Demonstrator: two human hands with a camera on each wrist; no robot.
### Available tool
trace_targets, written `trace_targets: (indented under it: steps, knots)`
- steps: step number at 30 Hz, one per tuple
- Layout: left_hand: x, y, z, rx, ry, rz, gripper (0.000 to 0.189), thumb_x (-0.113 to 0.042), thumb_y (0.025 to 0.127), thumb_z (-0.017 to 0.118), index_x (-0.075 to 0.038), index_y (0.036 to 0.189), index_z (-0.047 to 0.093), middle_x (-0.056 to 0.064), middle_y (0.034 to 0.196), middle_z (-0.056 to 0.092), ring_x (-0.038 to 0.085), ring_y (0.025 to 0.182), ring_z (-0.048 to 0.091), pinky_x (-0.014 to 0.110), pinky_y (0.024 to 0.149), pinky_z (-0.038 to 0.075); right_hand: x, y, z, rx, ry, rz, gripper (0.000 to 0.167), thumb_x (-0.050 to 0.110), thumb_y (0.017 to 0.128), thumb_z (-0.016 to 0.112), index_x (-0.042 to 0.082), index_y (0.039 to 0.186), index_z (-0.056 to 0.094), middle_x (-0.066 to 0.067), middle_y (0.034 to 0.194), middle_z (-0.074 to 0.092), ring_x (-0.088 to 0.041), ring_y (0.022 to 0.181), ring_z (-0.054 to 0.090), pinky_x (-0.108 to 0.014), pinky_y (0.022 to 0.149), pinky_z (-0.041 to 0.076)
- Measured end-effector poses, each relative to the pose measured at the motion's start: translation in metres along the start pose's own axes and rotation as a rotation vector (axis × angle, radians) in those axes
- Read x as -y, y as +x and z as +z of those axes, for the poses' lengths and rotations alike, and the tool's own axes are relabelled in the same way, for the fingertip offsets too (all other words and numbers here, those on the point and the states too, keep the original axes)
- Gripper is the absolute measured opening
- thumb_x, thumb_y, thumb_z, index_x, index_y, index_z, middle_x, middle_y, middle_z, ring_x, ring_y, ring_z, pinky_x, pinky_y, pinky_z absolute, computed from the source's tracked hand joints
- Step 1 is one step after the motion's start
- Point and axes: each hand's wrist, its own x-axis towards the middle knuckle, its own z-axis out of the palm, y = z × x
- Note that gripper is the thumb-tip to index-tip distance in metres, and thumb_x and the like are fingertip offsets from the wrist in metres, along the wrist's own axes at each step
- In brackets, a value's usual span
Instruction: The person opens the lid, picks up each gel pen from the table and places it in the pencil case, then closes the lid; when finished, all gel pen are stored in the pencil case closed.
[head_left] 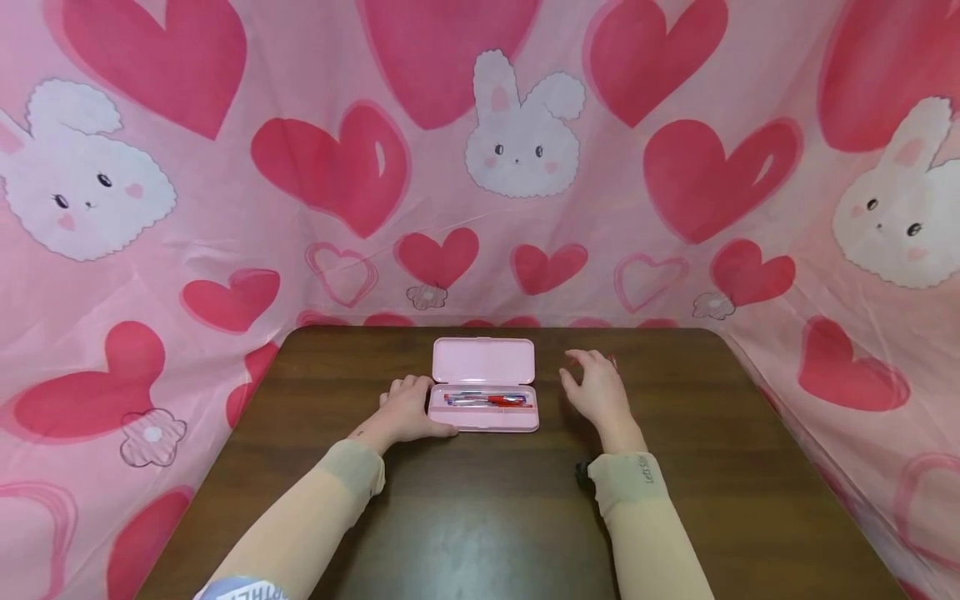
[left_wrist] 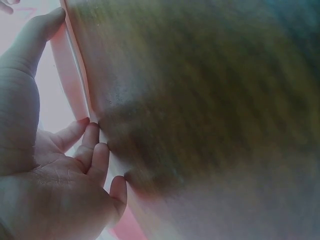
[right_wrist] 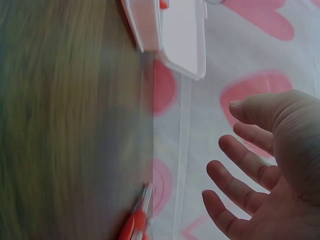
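A pink pencil case (head_left: 483, 419) lies on the table with its lid (head_left: 483, 361) tipped back. Several pens (head_left: 487, 400), with red and blue parts, lie in its tray. My left hand (head_left: 406, 410) holds the case at its left end, thumb at the front corner and fingers along the side; in the left wrist view the thumb (left_wrist: 47, 22) meets the case edge. To the right of the case, my right hand (head_left: 597, 390) is held over the table, fingers spread and loosely bent, with nothing in them. A red item with a silvery pointed end (right_wrist: 137, 217) lies beyond it, mostly hidden in the head view.
The dark brown wooden table (head_left: 480, 517) has rounded far corners. A pink cloth (head_left: 525, 250) printed with hearts and rabbits hangs behind it and along both sides.
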Motion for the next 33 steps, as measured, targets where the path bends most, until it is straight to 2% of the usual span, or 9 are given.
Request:
trace_targets:
  steps: [3, 9, 16, 20, 27, 33]
  knots:
    - [-0.001, -0.001, -0.002, 0.003, -0.003, 0.001, 0.105, -0.067, 0.072, 0.094, -0.009, 0.151, 0.054, 0.014, 0.145, 0.059, 0.035, 0.136, 0.046, 0.062, 0.115, 0.040, -0.009, -0.002, -0.003, -0.014, 0.004, 0.026, 0.043, 0.026, 0.104, 0.072, 0.003, 0.140, 0.069, -0.023, 0.129, 0.073, -0.046, 0.121, 0.068, -0.064, 0.109, 0.053]
    - [0.001, 0.001, 0.001, 0.000, -0.006, 0.002, 0.106, -0.068, 0.072, 0.094, -0.010, 0.151, 0.054, 0.013, 0.145, 0.058, 0.034, 0.136, 0.045, 0.061, 0.114, 0.039, -0.027, -0.004, -0.011, 0.000, 0.011, 0.086, 0.045, 0.026, 0.107, 0.068, 0.003, 0.145, 0.065, -0.024, 0.135, 0.069, -0.048, 0.128, 0.065, -0.065, 0.111, 0.051]
    - [0.005, 0.003, 0.003, -0.010, 0.001, 0.002, 0.107, -0.071, 0.070, 0.093, -0.011, 0.150, 0.055, 0.013, 0.145, 0.059, 0.034, 0.136, 0.046, 0.061, 0.114, 0.039, -0.040, -0.007, -0.017, -0.028, 0.023, 0.146, 0.047, 0.027, 0.107, 0.066, 0.003, 0.147, 0.063, -0.025, 0.133, 0.069, -0.045, 0.117, 0.067, -0.065, 0.105, 0.053]
    - [0.007, 0.004, 0.003, -0.008, 0.007, 0.002, 0.108, -0.072, 0.070, 0.093, -0.011, 0.150, 0.054, 0.013, 0.145, 0.059, 0.034, 0.135, 0.046, 0.061, 0.114, 0.039, -0.046, -0.008, -0.020, -0.041, 0.011, 0.191, 0.047, 0.027, 0.107, 0.065, 0.001, 0.146, 0.063, -0.027, 0.132, 0.068, -0.048, 0.120, 0.066, -0.066, 0.108, 0.052]
    - [0.007, 0.005, 0.003, -0.008, 0.004, 0.009, 0.107, -0.073, 0.070, 0.092, -0.010, 0.148, 0.055, 0.013, 0.142, 0.060, 0.035, 0.134, 0.046, 0.061, 0.111, 0.039, -0.053, -0.010, -0.024, -0.030, -0.018, 0.285, 0.048, 0.026, 0.107, 0.064, -0.001, 0.147, 0.062, -0.031, 0.134, 0.066, -0.053, 0.124, 0.064, -0.067, 0.108, 0.051]
    - [0.006, 0.004, 0.004, -0.002, 0.007, 0.006, 0.107, -0.073, 0.071, 0.092, -0.010, 0.149, 0.054, 0.013, 0.145, 0.059, 0.035, 0.136, 0.046, 0.062, 0.113, 0.039, -0.063, -0.013, -0.025, 0.019, -0.034, 0.351, 0.050, 0.027, 0.107, 0.062, -0.003, 0.147, 0.059, -0.034, 0.136, 0.063, -0.054, 0.126, 0.063, -0.067, 0.109, 0.050]
